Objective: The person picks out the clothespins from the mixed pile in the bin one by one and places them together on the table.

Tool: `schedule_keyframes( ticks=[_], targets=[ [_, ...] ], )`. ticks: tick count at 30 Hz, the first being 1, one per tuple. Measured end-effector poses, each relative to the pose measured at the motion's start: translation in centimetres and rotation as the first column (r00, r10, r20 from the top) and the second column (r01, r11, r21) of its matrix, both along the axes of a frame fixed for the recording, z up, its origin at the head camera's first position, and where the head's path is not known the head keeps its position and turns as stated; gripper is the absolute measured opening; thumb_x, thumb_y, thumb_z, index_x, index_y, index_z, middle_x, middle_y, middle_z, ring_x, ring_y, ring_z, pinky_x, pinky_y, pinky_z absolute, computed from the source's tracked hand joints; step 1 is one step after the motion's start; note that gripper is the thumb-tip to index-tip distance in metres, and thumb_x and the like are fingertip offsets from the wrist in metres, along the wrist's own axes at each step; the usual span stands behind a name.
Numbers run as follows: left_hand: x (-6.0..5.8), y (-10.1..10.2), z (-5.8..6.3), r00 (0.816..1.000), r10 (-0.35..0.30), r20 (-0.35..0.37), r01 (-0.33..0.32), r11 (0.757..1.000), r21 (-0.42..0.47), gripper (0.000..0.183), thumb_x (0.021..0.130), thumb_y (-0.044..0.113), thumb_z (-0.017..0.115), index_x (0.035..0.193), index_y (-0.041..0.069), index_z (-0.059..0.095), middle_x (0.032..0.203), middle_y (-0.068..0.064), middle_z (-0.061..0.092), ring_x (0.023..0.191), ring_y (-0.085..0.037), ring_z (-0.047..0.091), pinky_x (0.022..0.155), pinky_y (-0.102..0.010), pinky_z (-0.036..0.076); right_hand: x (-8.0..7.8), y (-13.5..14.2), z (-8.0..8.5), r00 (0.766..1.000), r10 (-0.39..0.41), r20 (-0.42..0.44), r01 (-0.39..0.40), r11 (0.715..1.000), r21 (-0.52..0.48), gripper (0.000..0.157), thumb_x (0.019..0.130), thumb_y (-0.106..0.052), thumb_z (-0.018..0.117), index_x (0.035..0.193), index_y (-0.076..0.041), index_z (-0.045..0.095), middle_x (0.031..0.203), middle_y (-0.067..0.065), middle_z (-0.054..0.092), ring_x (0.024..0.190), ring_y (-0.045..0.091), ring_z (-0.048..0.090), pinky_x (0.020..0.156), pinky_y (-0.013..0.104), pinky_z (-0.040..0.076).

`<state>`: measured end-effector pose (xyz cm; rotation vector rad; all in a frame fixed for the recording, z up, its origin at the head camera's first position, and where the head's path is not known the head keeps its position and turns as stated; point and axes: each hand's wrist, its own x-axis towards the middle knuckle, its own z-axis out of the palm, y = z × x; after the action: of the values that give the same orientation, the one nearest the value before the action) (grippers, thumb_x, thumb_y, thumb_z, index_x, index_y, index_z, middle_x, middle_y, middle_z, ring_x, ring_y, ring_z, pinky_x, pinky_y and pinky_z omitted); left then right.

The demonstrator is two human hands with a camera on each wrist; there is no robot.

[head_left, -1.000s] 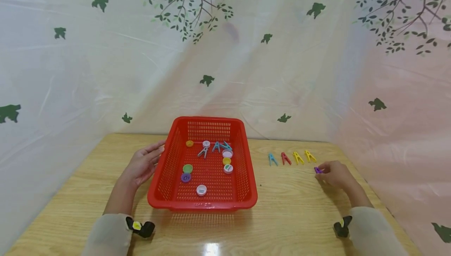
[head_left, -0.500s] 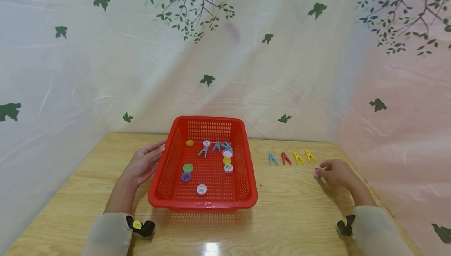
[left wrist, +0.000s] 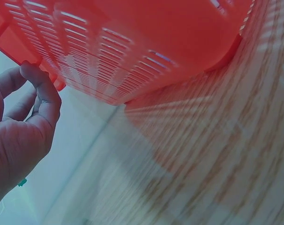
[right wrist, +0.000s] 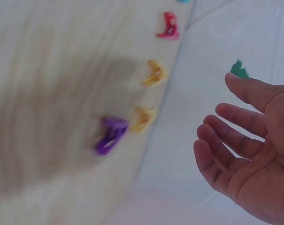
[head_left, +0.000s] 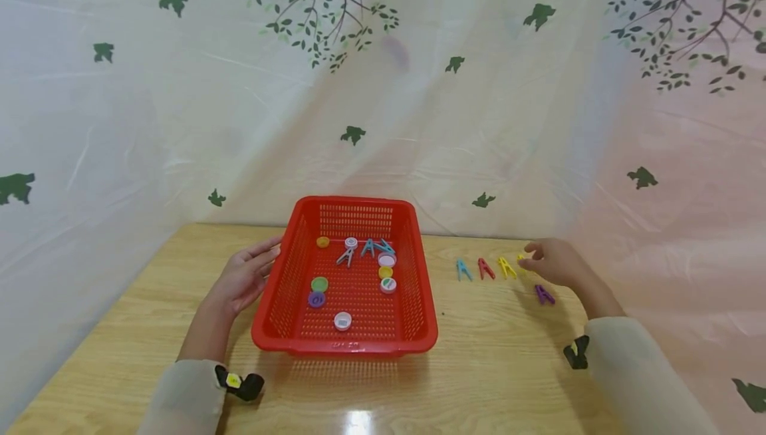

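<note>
R hand [head_left: 555, 262], empty, fingers loosely spread, hangs nr yellow peg [right wrist: 143, 120] & purple peg [head_left: 544, 294] on bench [head_left: 491, 362], L hand [head_left: 244, 280] grips basket [head_left: 389, 347] rim; pegs prob. light, stiff, slick, best pinched across arms.

Head view bright, glare on table [head_left: 491, 368]; left wrist view bluish; right wrist view: purple peg [right wrist: 112, 135] blurred.

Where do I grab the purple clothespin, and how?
I'd pinch the purple clothespin near its narrow joined end, one fingertip on each outer side, coming down from above with the right hand, which is nearest. It makes an A shape on the table, spread legs toward you, with nothing on top.
</note>
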<state>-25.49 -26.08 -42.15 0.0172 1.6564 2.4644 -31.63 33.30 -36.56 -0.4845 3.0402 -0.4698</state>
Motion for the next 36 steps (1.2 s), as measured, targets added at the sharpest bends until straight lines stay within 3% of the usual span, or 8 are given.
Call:
schedule_keyframes(
  ticks=[22,29,36],
  targets=[
    [0.2,0.3,-0.1,1.0,0.005,0.003,-0.005,1.0,-0.007,0.053,0.104,0.022,0.063,0.153,0.012,0.048,0.136,-0.005,0.067,0.113,-0.021,0.07,0.094,-0.039,0.057,-2.3,-12.2,7.1,0.988,0.138,-0.073,-0.134,0.99,0.053,0.043,0.101,-0.024,0.064,0.128,0.009,0.063,0.114,0.025,0.07,0.103,0.038,0.067,0.092,0.055,0.056],
    [0.2,0.2,-0.2,1.0,0.016,0.012,-0.015,0.999,-0.041,0.055,0.102,0.027,0.065,0.153,0.015,0.049,0.136,-0.002,0.066,0.115,-0.021,0.069,0.096,-0.039,0.056,-2.3,-16.4,8.7,0.986,0.14,-0.091,-0.142,0.99,-0.012,0.044,0.101,-0.027,0.065,0.132,0.004,0.063,0.119,0.023,0.069,0.106,0.037,0.066,0.092,0.052,0.057],
    [0.3,0.1,-0.3,1.0,0.021,0.015,-0.02,0.998,-0.059,0.06,0.1,0.03,0.068,0.154,0.016,0.047,0.138,0.0,0.065,0.12,-0.022,0.067,0.097,-0.04,0.055,-2.1,-20.5,9.2,0.991,0.112,-0.068,-0.118,0.988,-0.103,0.047,0.1,-0.03,0.065,0.136,0.0,0.061,0.123,0.019,0.068,0.106,0.034,0.065,0.088,0.047,0.06]
  ],
)
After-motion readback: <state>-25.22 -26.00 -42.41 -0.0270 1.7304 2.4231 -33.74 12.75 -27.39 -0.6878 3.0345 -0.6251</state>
